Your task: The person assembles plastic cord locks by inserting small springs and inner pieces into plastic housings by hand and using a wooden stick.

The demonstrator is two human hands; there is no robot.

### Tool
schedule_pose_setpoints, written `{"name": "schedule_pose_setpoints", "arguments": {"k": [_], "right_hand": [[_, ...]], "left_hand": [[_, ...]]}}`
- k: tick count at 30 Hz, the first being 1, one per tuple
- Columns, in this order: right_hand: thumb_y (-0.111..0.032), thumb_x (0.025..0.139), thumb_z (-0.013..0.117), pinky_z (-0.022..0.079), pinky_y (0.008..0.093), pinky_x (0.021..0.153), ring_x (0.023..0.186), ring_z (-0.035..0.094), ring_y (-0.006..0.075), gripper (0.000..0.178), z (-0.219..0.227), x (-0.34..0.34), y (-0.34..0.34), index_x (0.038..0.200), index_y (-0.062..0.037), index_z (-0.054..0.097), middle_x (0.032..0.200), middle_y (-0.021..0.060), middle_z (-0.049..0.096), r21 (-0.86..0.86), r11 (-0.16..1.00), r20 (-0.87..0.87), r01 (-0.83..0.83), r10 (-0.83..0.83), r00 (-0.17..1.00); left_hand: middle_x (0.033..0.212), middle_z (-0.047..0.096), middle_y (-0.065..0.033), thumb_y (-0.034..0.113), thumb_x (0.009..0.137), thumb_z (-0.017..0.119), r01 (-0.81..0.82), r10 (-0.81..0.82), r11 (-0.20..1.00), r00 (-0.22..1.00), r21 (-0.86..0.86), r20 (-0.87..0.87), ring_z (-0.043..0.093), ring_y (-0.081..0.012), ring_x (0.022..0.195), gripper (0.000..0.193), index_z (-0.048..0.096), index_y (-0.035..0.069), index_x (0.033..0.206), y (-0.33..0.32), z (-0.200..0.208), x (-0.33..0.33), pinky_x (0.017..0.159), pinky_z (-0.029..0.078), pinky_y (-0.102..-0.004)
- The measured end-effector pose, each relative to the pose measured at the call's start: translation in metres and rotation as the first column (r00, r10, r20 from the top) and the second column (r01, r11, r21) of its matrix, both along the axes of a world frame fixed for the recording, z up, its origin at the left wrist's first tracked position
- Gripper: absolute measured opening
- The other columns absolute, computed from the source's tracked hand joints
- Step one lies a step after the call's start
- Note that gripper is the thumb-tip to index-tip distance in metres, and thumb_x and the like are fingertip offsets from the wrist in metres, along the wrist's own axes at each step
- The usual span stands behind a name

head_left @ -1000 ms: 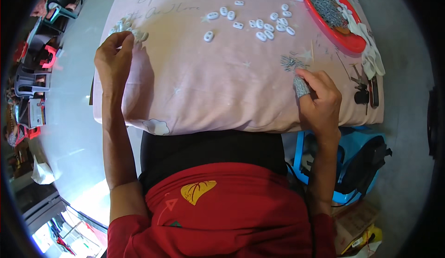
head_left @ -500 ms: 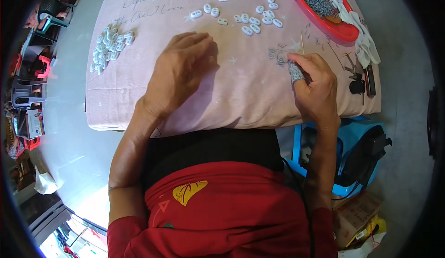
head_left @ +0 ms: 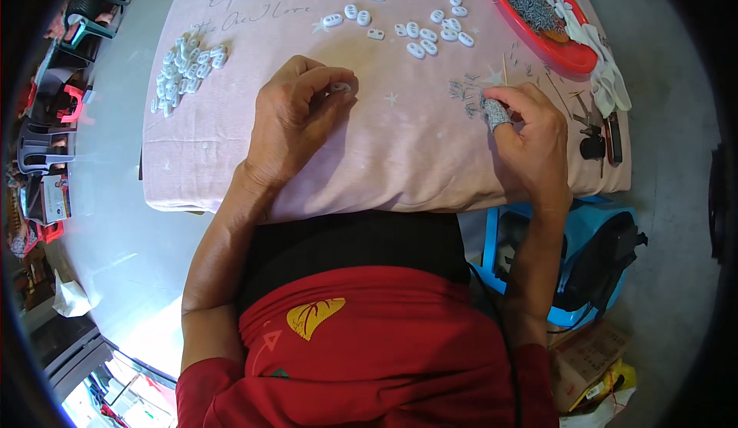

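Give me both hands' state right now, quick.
Left hand: closed, holding a white oval piece.
Right hand: thumb and forefinger close together beside small grey metal pieces; whether it holds one cannot be told.

Between the left hand (head_left: 296,117) and right hand (head_left: 538,124), the pink tablecloth (head_left: 415,144) lies bare, open to a sideways pass. A pile of white oval two-holed pieces (head_left: 184,71) blocks the far left, with bare cloth between it and the left hand. Ahead of the gap, loose white pieces (head_left: 427,38) obstruct. Small grey screws (head_left: 463,94) crowd the right fingertips; beyond stands a red tray (head_left: 582,61). Keys (head_left: 591,142) and a white glove (head_left: 610,88) hinder passage right of that hand.
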State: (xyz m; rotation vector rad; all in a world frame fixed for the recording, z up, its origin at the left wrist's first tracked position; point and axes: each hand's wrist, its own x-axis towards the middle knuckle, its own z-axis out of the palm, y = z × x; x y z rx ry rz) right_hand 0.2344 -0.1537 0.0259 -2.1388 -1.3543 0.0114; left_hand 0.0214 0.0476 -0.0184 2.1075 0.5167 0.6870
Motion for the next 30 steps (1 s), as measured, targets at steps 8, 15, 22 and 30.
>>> {"name": "schedule_pose_setpoints", "arguments": {"k": [8, 15, 22, 30], "right_hand": [[-0.002, 0.074, 0.058, 0.05, 0.0427, 0.074, 0.079, 0.062, 0.0347, 0.024, 0.004, 0.005, 0.008, 0.095, -0.0026, 0.07, 0.085, 0.0156, 0.064, -0.025, 0.997, -0.028, -0.079, 0.078, 0.997], [-0.002, 0.075, 0.058, 0.049, 0.0433, 0.075, 0.081, 0.062, 0.0356, 0.023, 0.0, 0.015, 0.014, 0.095, -0.0037, 0.071, 0.084, 0.0157, 0.064, -0.104, 0.981, 0.006, -0.163, 0.165, 0.986], [-0.002, 0.075, 0.059, 0.048, 0.0444, 0.076, 0.082, 0.062, 0.0357, 0.022, 0.005, 0.017, 0.02, 0.094, -0.0043, 0.071, 0.083, 0.0161, 0.063, -0.171, 0.965, 0.051, -0.201, 0.213, 0.976], [-0.004, 0.077, 0.058, 0.047, 0.0442, 0.072, 0.078, 0.061, 0.0355, 0.013, 0.004, 0.014, 0.031, 0.09, -0.0006, 0.06, 0.082, 0.0172, 0.062, -0.245, 0.949, 0.007, -0.197, 0.205, 0.979]], "left_hand": [[0.085, 0.069, -0.0124, 0.013, 0.091, 0.07, -0.105, 0.102, 0.993, 0.993, 0.052, 0.062, 0.066, -0.019, 0.072, 0.016, 0.072, -0.001, 0.099, 0.0, -0.003, -0.001, 0.065, 0.053, -0.0286], [0.09, 0.071, -0.0123, 0.012, 0.092, 0.07, -0.128, 0.133, 0.99, 0.988, -0.06, 0.083, 0.067, -0.0165, 0.075, 0.018, 0.072, 0.0, 0.105, 0.001, -0.005, -0.003, 0.071, 0.054, -0.0265], [0.092, 0.067, -0.01, 0.003, 0.088, 0.07, -0.044, 0.051, 0.998, 0.983, -0.048, 0.176, 0.065, -0.0161, 0.08, 0.023, 0.071, 0.002, 0.111, 0.004, -0.013, -0.001, 0.074, 0.053, -0.0247], [0.098, 0.065, -0.008, -0.001, 0.086, 0.072, -0.189, 0.184, 0.981, 0.979, 0.052, 0.084, 0.056, -0.0104, 0.078, 0.024, 0.071, 0.0, 0.11, 0.001, -0.009, 0.001, 0.07, 0.048, -0.0224]]}}
